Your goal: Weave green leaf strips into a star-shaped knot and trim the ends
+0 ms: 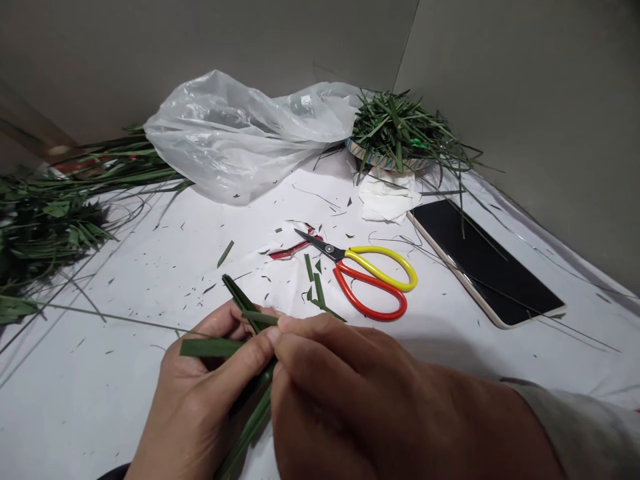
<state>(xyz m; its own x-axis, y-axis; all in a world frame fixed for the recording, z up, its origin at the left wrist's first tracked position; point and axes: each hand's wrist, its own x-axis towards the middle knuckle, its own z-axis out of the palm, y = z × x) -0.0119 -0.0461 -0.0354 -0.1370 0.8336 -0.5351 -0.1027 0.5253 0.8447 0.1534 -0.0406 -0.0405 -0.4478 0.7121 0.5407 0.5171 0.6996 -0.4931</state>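
Observation:
Long green leaf strips (245,427) cross between my two hands at the bottom centre. My left hand (200,400) is closed on them, thumb pressed against the crossing, with a folded tip pointing up and a flat cut end sticking out to the left. The thumb and forefinger of my right hand (345,387) pinch a narrow strip beside my left thumb. Part of the leaf work is hidden under my fingers. Just beyond them lie scissors (330,249) with one yellow and one red handle, blades slightly apart, near several cut leaf pieces (319,287).
A phone (480,260) lies at right. Behind it are white tissue (387,197) and a round container (375,157) heaped with leaf scraps. A clear plastic bag (250,133) sits at the back. Leafy bundles (45,240) fill the left. Scraps dot the white sheet (125,280), torn near the scissors.

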